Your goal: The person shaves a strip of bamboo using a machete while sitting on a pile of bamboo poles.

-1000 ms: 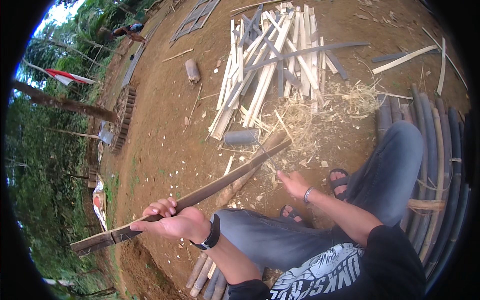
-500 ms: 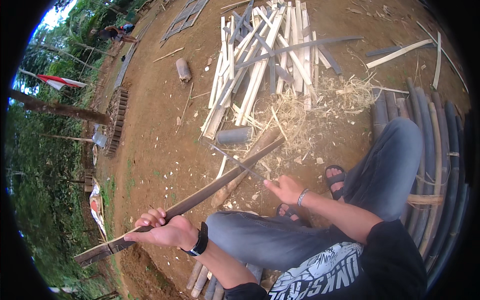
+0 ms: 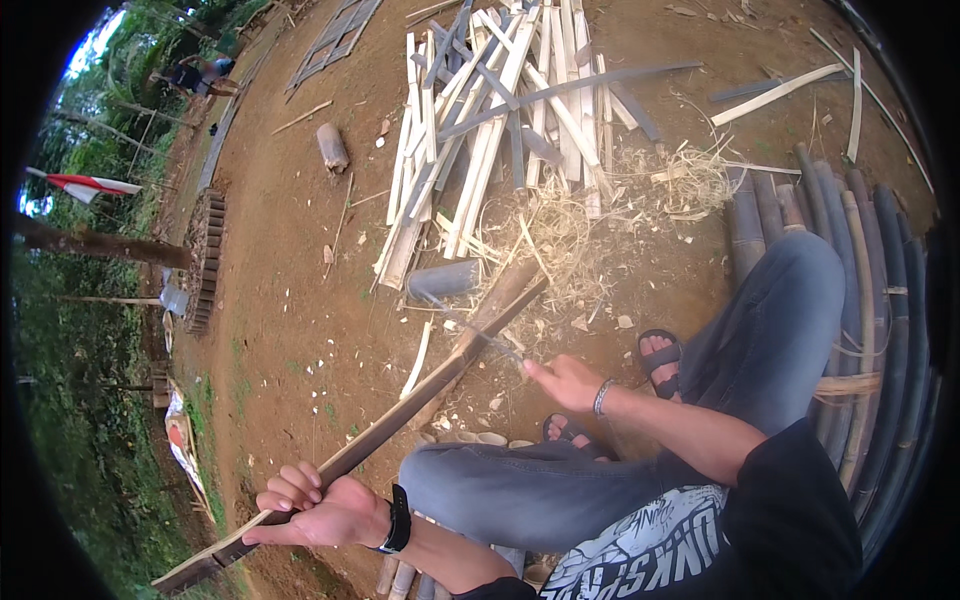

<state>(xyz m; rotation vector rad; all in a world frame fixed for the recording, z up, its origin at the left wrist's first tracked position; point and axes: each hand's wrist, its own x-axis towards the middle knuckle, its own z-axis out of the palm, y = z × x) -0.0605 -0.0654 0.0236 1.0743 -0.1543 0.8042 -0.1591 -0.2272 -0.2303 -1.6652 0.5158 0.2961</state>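
Note:
My left hand (image 3: 325, 508), with a black watch at the wrist, is closed around the lower part of a long dark bamboo strip (image 3: 395, 418). The strip slants up to the right, and its far end lies over a log (image 3: 508, 295) on the ground. In my right hand (image 3: 568, 383), which wears a bracelet, is the handle of a long thin knife (image 3: 465, 322). Its blade, smeared by motion, crosses the strip near the far end and points up-left. I cannot tell whether the edge touches the strip. My fingers hide most of the handle.
Split bamboo strips (image 3: 500, 120) are heaped ahead, with curly shavings (image 3: 570, 235) beside them. A short bamboo piece (image 3: 444, 278) lies near the log. Bamboo poles (image 3: 850, 300) are stacked at the right. My sandalled foot (image 3: 660, 358) is close. People (image 3: 205, 75) are far off, upper left.
The view has shifted, so the ground things appear further left. The strip's near end has dropped lower. My right hand keeps its grip, and the knife blade is now blurred.

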